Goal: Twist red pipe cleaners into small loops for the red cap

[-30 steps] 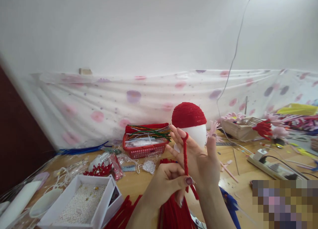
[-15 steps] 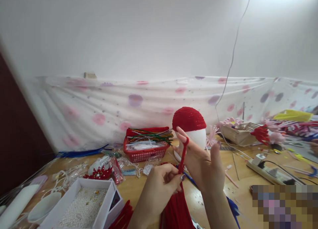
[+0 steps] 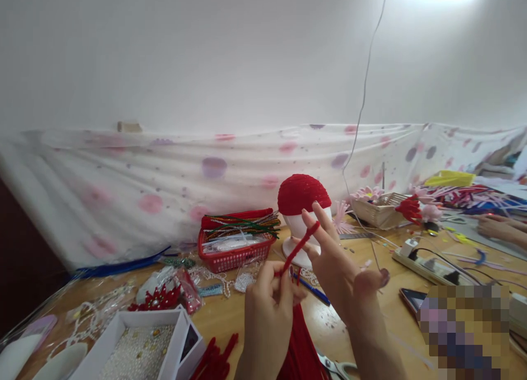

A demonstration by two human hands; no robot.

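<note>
A fuzzy red pipe cleaner (image 3: 301, 246) runs slantwise between my two hands. Its lower part is pinched between the thumb and fingers of my left hand (image 3: 268, 300). The upper end loops around a finger of my right hand (image 3: 338, 273), whose fingers are stretched out and spread, not gripping. Behind the right fingertips stands a white mannequin head (image 3: 293, 224) wearing a red ribbed cap (image 3: 303, 195). Below my hands lies a bundle of red pipe cleaners (image 3: 305, 350), partly hidden by my left hand. Scissors (image 3: 335, 366) show beside the bundle.
A red basket (image 3: 234, 262) holds pipe cleaners. At front left is a white box (image 3: 177, 328) of beads. On the right are a wooden basket (image 3: 381, 212), a power strip (image 3: 432, 275) and a phone (image 3: 411, 300). Another person's hand (image 3: 496, 226) appears at far right.
The view has turned slightly to the right. The pipe cleaner now slants more, and my right fingers are spread wider. My left hand still pinches the strand, now turned more upright.
</note>
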